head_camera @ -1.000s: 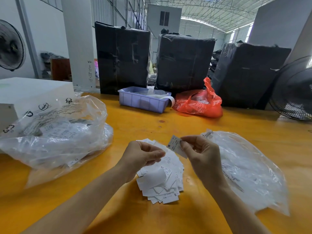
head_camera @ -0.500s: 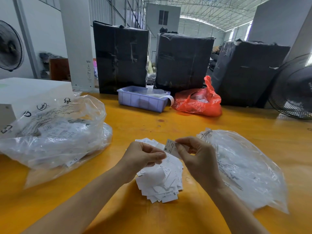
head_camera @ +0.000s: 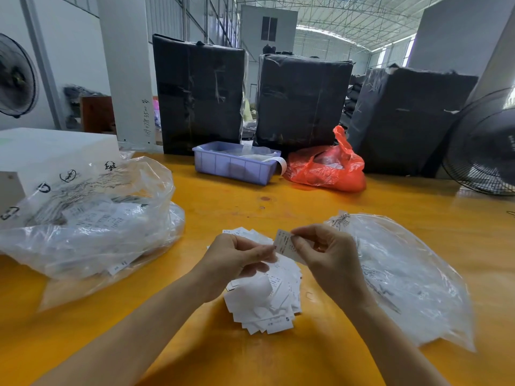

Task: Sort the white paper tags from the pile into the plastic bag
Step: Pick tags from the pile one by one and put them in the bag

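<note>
A pile of white paper tags (head_camera: pixel 267 302) lies on the yellow table (head_camera: pixel 306 207) in front of me. My right hand (head_camera: pixel 331 257) pinches one white tag (head_camera: pixel 284 243) above the pile. My left hand (head_camera: pixel 237 260) hovers over the pile with curled fingers, its fingertips touching the left edge of that same tag. A flat clear plastic bag (head_camera: pixel 404 277) lies just right of my right hand. A fuller clear plastic bag (head_camera: pixel 92 224) holding tags sits at the left.
A white box (head_camera: pixel 41 151) stands behind the left bag. At the back are a purple bin (head_camera: pixel 234 164), a red plastic bag (head_camera: pixel 328 168), three black wrapped bales (head_camera: pixel 200 93) and a fan (head_camera: pixel 487 146) at the right edge.
My two hands have come closer together above the pile. The tag in my right hand now meets my left fingertips.
</note>
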The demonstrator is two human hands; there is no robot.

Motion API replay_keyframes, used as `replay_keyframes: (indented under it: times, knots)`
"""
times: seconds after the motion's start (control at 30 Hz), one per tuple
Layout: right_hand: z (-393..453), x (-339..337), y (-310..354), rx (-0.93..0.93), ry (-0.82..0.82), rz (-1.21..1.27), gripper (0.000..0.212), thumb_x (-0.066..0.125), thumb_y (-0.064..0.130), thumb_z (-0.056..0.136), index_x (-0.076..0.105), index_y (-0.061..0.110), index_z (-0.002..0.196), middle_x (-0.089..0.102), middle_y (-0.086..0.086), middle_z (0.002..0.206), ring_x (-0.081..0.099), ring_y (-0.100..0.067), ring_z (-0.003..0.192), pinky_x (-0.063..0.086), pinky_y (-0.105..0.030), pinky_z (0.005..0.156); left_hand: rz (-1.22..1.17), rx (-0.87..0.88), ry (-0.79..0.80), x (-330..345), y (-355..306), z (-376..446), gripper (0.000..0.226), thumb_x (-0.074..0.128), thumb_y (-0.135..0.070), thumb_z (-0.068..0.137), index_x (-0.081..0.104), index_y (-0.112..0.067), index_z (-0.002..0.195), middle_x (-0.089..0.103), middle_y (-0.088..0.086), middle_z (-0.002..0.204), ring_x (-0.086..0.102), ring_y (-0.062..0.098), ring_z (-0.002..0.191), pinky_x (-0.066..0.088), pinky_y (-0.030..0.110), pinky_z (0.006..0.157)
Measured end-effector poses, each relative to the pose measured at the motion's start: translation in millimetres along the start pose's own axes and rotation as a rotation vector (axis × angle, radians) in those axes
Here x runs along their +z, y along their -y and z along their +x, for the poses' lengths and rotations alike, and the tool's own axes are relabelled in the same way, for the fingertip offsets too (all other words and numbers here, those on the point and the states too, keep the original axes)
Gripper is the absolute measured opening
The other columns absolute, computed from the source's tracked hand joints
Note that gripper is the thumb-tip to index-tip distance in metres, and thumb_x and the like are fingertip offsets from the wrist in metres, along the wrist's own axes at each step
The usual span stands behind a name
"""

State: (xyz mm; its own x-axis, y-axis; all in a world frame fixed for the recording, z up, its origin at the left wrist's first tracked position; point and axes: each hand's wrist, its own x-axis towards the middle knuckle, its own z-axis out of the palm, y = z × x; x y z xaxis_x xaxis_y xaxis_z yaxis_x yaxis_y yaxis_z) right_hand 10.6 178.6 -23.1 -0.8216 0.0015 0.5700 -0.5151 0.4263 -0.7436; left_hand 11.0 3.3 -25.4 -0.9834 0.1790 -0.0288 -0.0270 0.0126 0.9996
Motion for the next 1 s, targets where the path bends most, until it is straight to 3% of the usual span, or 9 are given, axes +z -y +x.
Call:
replay_keyframes:
  times: [0.13, 0.43, 0.6, 0.73, 1.0]
  knots:
    - [1.1, -3.9, 0.1, -0.004, -0.065, 0.024, 0.019, 0.069, 0.004, 0.081, 0.070, 0.023, 0.081, 0.068, 0.010, 0.078, 0.065, -0.004, 0.076, 0.053, -0.018, 0.064, -0.019, -0.005, 0.003, -0.6, 1.2, 0.6, 0.016, 0.072, -0.025, 0.074, 0.076, -0.010, 0.077, 0.075, 0.003, 0.082, 0.066, 0.005, 0.063, 0.048, 0.014, 0.054]
    - [-0.9, -1.0, 2.5, -0.047, -0.029, -0.065, 0.012, 0.071, 0.004, 0.080, 0.074, 0.013, 0.087, 0.065, 0.017, 0.077, 0.066, -0.002, 0.076, 0.055, -0.020, 0.067, -0.003, -0.001, 0.031, -0.2, 1.2, 0.3, 0.012, 0.071, -0.018, 0.081, 0.077, -0.008, 0.079, 0.075, 0.003, 0.079, 0.066, 0.006, 0.062, 0.047, 0.014, 0.052]
    - [-2.2, -0.8, 3.4, -0.108, -0.042, -0.132, 0.012, 0.071, 0.005, 0.080, 0.074, 0.014, 0.087, 0.062, 0.020, 0.073, 0.065, -0.001, 0.076, 0.053, -0.016, 0.065, 0.053, 0.003, 0.045, -0.2, 0.5, -0.6, 0.012, 0.069, -0.022, 0.083, 0.077, -0.013, 0.080, 0.075, 0.000, 0.085, 0.067, 0.005, 0.065, 0.047, 0.013, 0.054]
    - [-2.8, 0.2, 2.7, -0.159, -0.035, -0.172, 0.013, 0.071, 0.004, 0.080, 0.074, 0.013, 0.088, 0.065, 0.013, 0.073, 0.063, -0.005, 0.068, 0.052, -0.022, 0.063, 0.082, -0.006, 0.057, -0.4, -0.5, -0.9, 0.014, 0.068, -0.026, 0.084, 0.077, -0.015, 0.082, 0.075, -0.001, 0.088, 0.067, 0.005, 0.068, 0.047, 0.013, 0.055]
    - [-2.7, 0.0, 0.3, -0.198, -0.024, -0.181, 0.012, 0.071, 0.003, 0.080, 0.074, 0.013, 0.087, 0.066, 0.010, 0.075, 0.063, -0.005, 0.077, 0.049, -0.014, 0.065, 0.105, -0.035, 0.110, 0.4, -0.7, -3.0, 0.021, 0.065, -0.035, 0.083, 0.075, -0.017, 0.085, 0.075, -0.003, 0.093, 0.069, 0.006, 0.073, 0.047, 0.013, 0.056]
